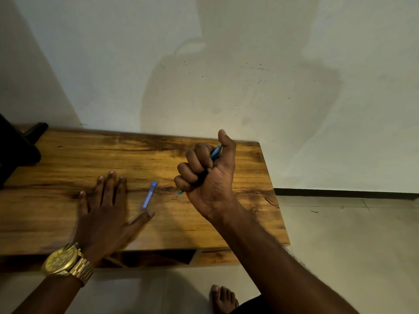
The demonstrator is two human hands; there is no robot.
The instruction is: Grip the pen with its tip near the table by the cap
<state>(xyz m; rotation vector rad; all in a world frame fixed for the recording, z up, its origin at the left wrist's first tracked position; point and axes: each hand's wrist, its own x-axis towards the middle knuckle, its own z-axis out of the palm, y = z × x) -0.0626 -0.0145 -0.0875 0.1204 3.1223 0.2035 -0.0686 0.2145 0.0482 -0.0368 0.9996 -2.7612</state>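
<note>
- While our right hand (pixel 205 175) is curled into a fist above the wooden table (pixel 68 159), it grips a blue pen (pixel 215 151), whose upper end shows by the raised thumb and whose tip pokes out below the little finger.
- We see the pen held aslant over the table's right half, clear of the top.
- Left of the pen, a blue pen cap (pixel 149 196) lies on the table, between our two hands.
- We rest our left hand (pixel 106 207) flat on the table, fingers spread, the thumb tip just beside the cap's near end.
- We wear a gold watch (pixel 62 260) on the left wrist, at the table's near edge.
- At the table's far left corner sits a dark object (pixel 15 146), too dim to identify.
- Below the table's near edge, a bare foot (pixel 223 299) stands on the tiled floor (pixel 340 245).
- Behind the table rises a pale wall (pixel 226 64).
</note>
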